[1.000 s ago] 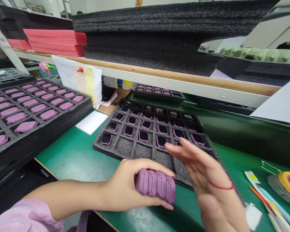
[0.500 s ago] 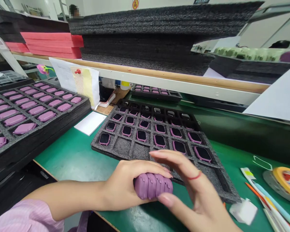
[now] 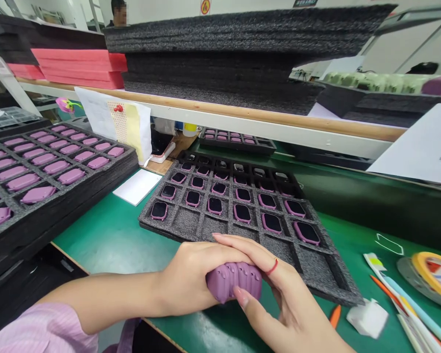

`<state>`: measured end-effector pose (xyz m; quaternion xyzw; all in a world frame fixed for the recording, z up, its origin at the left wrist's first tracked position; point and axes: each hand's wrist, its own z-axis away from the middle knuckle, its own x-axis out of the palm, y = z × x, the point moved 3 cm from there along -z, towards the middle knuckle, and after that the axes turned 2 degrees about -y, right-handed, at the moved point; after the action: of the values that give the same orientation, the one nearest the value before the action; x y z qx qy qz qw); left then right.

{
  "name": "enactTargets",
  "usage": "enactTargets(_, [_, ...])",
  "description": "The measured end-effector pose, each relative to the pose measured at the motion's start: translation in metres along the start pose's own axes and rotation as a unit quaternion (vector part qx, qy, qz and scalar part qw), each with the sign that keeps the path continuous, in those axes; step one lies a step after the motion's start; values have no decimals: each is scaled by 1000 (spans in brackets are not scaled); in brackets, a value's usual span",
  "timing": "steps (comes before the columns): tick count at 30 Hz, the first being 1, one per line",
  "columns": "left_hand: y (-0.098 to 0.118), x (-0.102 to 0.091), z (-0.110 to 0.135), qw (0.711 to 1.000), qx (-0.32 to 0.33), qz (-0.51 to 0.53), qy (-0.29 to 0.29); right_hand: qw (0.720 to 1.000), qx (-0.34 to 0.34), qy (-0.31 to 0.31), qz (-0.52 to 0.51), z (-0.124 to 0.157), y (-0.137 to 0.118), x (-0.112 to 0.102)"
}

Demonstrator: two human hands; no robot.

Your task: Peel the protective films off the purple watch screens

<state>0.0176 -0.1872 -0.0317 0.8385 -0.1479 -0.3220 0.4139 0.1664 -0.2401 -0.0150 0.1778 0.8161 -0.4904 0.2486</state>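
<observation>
Stack of purple cases (image 3: 231, 280) at near edge of desk (image 3: 110, 235), just short of foam tray (image 3: 191, 223). Left hand (image 3: 185, 279) grip closed round stack. Right hand (image 3: 279, 299) grip curled over the stack's end, thumb against last case. Advice: pinch one case only, hold left grip firm, stop row fanning.

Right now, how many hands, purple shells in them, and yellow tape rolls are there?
hands: 2 (left hand, right hand)
purple shells held: 4
yellow tape rolls: 1
total: 7
</observation>
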Motion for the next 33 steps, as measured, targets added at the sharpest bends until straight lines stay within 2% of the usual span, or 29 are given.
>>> enactTargets(5, [-2, -2, -1, 999, -31, 28, 14, 999, 26, 7, -33, -4, 4, 0])
enactTargets(8, [-2, -4, -1, 994, -48, 91, 35, 995, 63, 50, -51, -8, 10, -13])
enactTargets(10, [-1, -5, -2, 990, -36, 129, 41, 992, 69, 90, -57, -9, 12, -26])
enactTargets(12, [0, -6, -2, 987, -15, 152, 46, 991, 59, 105, -63, -9, 11, -36])
enactTargets(14, [1, -6, -2, 986, 0, 161, 50, 994, 33, 90, -57, -8, 7, -39])
enactTargets(18, [0, -6, -1, 988, -2, 146, 49, 999, -32, 38, -19, -11, -3, -30])
enactTargets(21, [-1, -5, 0, 986, -3, 161, 38, 997, -22, 78, -16, -14, -2, -31])
enactTargets(23, [-1, -4, 1, 983, 13, 180, 30, 993, 1, 120, -1, -15, 1, -39])
enactTargets(25, [-2, -4, 2, 981, 29, 188, 26, 990, -6, 137, 34, -15, 1, -48])
enactTargets(29, [-2, -4, 0, 982, 39, 185, 24, 989, -83, 96, 82, -11, -5, -60])
enactTargets(33, [-2, -5, 0, 979, 37, 201, 22, 983, -122, -19, 135, -5, -6, -60])
